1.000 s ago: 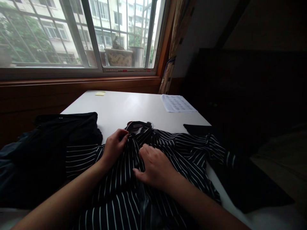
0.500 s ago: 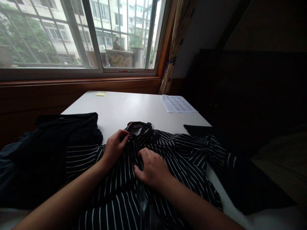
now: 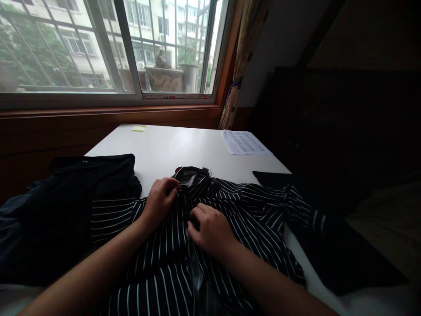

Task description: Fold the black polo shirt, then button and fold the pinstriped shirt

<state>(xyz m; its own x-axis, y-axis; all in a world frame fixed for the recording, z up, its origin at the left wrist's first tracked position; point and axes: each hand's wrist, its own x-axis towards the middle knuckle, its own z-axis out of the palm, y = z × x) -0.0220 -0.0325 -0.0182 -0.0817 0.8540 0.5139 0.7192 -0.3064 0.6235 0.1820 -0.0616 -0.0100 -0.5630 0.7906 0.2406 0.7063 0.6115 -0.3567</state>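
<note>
A black shirt [image 3: 158,259] with white stripes lies front up, collar [image 3: 201,181] away from me and sleeves spread to both sides. Its front edges run down the middle, a little apart lower down. My left hand [image 3: 160,197] pinches the shirt's front edge just below the collar, thumb and forefinger together. Lower and to the right, my right hand [image 3: 210,227] has its fingers curled at the front edge with the thumb close to the forefinger. The fabric between those fingertips is mostly hidden.
On the left lies a pile of dark clothes [image 3: 95,188]. Dark cloth [image 3: 348,254] spreads under the right sleeve. The white table [image 3: 177,145] carries printed sheets [image 3: 245,142] and a yellow sticky note [image 3: 138,128]. A barred window [image 3: 164,52] stands behind.
My right hand has shifted slightly right, and its thumb has moved up towards the forefinger. My left hand stays at the collar, its fingers slightly more bent. The shirt lies almost as before.
</note>
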